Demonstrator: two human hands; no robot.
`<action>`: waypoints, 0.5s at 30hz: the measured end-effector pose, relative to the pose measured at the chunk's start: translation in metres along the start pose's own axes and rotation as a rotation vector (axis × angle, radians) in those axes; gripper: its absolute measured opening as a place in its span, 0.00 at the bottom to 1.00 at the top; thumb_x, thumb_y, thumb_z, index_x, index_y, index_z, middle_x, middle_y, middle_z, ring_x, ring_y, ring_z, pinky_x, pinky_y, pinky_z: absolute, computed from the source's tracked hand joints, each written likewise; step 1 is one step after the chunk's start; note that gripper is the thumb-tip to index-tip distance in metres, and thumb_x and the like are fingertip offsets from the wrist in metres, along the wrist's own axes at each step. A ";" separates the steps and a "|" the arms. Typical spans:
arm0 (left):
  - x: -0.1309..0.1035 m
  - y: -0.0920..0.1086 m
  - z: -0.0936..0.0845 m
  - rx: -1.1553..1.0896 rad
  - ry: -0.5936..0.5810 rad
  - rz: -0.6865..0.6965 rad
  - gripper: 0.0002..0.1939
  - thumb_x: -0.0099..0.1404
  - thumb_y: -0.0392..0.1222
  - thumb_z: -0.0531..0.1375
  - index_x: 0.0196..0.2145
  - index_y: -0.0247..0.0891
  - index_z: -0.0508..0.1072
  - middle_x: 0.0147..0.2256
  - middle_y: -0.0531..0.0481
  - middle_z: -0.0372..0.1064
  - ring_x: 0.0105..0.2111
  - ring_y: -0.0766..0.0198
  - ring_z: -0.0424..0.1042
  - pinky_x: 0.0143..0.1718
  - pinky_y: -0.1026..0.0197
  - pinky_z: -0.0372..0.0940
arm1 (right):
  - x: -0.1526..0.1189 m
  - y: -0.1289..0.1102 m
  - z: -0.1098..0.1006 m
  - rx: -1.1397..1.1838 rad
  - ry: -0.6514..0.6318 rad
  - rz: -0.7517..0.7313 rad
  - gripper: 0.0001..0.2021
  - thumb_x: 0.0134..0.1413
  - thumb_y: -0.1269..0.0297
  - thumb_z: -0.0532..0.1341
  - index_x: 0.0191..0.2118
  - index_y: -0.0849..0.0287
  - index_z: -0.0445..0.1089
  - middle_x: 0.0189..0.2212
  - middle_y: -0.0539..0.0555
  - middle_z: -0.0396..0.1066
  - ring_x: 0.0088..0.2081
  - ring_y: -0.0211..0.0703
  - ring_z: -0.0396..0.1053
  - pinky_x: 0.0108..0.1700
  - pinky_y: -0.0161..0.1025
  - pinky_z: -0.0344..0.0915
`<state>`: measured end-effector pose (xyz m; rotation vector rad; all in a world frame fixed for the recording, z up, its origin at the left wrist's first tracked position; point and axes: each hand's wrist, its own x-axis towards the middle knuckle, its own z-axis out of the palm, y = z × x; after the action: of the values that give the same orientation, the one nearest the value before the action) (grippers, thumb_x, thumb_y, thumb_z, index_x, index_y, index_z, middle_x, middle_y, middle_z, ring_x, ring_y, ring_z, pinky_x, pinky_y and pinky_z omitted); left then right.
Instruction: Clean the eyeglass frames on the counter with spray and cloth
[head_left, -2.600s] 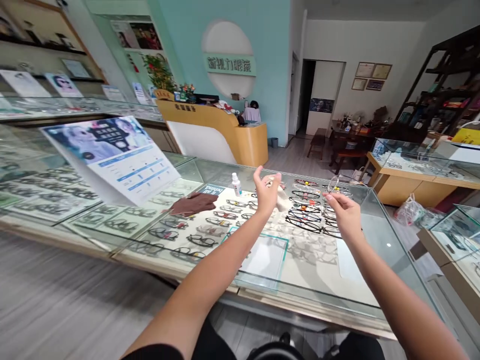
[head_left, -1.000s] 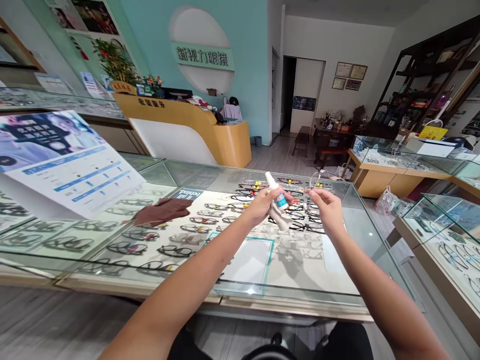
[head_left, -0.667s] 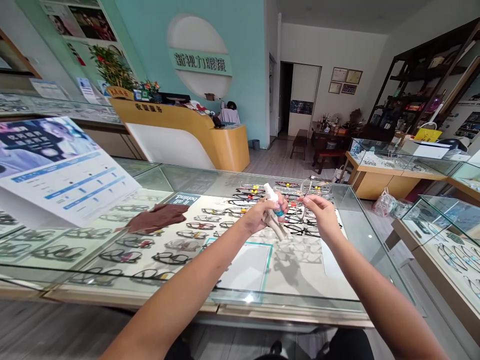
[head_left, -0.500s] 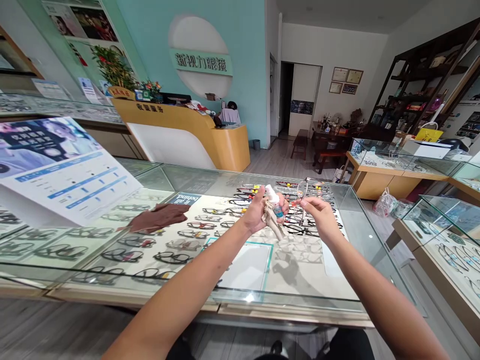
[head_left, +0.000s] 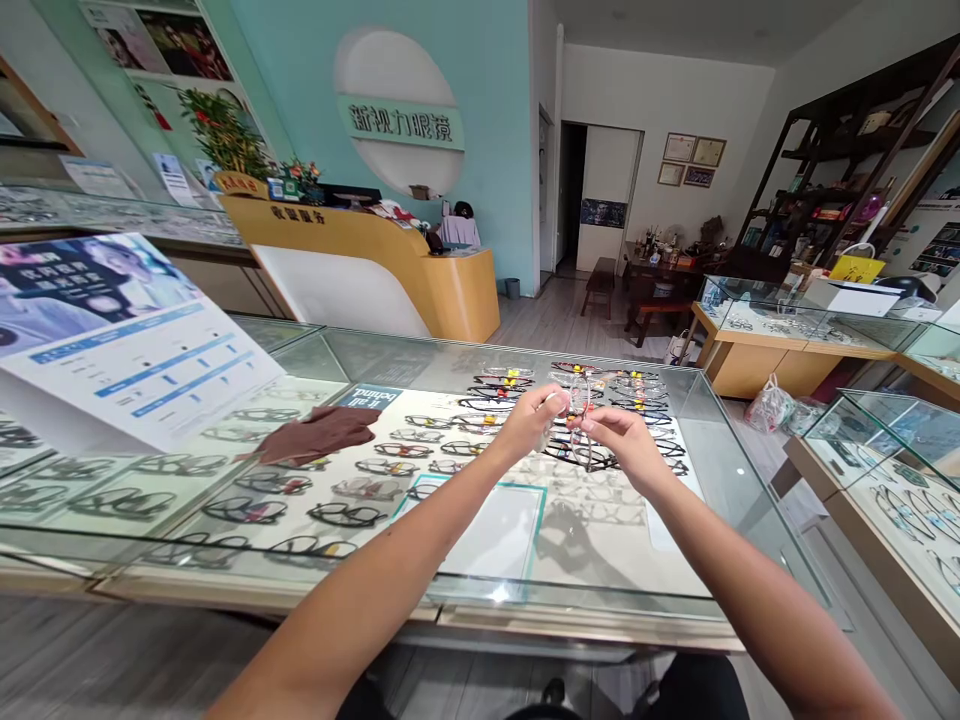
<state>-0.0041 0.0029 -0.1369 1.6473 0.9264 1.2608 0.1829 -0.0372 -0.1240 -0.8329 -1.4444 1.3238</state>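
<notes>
My left hand (head_left: 527, 425) is closed above the glass display case (head_left: 480, 605), its fingers curled round a small white bottle, now mostly hidden. A bit of pale cloth (head_left: 547, 437) shows under those fingers. Close beside it, my right hand (head_left: 626, 443) pinches a pair of eyeglasses (head_left: 587, 413) by the frame, lenses upright. The left fingertips are right next to the lenses; whether they touch cannot be made out. Rows of spectacle frames (head_left: 346, 514) lie under the glass below.
A brown cloth (head_left: 315, 436) lies on the glass to the left, near a folded calendar card (head_left: 172, 375). A teal-edged white sheet (head_left: 495, 530) is in front of my hands. More display cases (head_left: 877, 480) stand on the right, a yellow counter (head_left: 465, 295) at the back.
My left hand has turned over toward the eyeglasses, so the bottle and cloth are largely out of sight. The right hand has brought the eyeglasses lower and closer to it.
</notes>
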 end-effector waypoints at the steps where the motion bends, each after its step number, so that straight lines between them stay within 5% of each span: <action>1: 0.000 0.000 0.000 -0.006 -0.001 0.001 0.35 0.58 0.77 0.60 0.25 0.38 0.68 0.26 0.52 0.62 0.26 0.65 0.60 0.30 0.60 0.58 | 0.000 -0.001 0.000 0.000 0.000 0.000 0.20 0.40 0.39 0.77 0.27 0.50 0.81 0.33 0.52 0.84 0.37 0.50 0.77 0.48 0.48 0.71; 9: -0.002 0.004 -0.001 0.110 -0.094 0.059 0.31 0.60 0.74 0.60 0.25 0.39 0.70 0.26 0.51 0.64 0.27 0.62 0.61 0.33 0.59 0.57 | 0.006 -0.002 -0.009 0.054 0.172 -0.031 0.19 0.41 0.39 0.76 0.28 0.49 0.80 0.37 0.52 0.85 0.45 0.52 0.78 0.53 0.48 0.70; 15: -0.009 0.007 0.003 0.213 -0.143 0.099 0.27 0.62 0.69 0.61 0.26 0.40 0.72 0.27 0.50 0.67 0.31 0.58 0.64 0.36 0.58 0.57 | 0.007 0.000 -0.010 0.075 0.168 -0.002 0.19 0.42 0.40 0.75 0.30 0.50 0.81 0.40 0.52 0.85 0.48 0.53 0.77 0.50 0.46 0.69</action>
<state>-0.0024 -0.0086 -0.1338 1.9449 0.9258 1.1222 0.1902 -0.0279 -0.1237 -0.8715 -1.2567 1.2676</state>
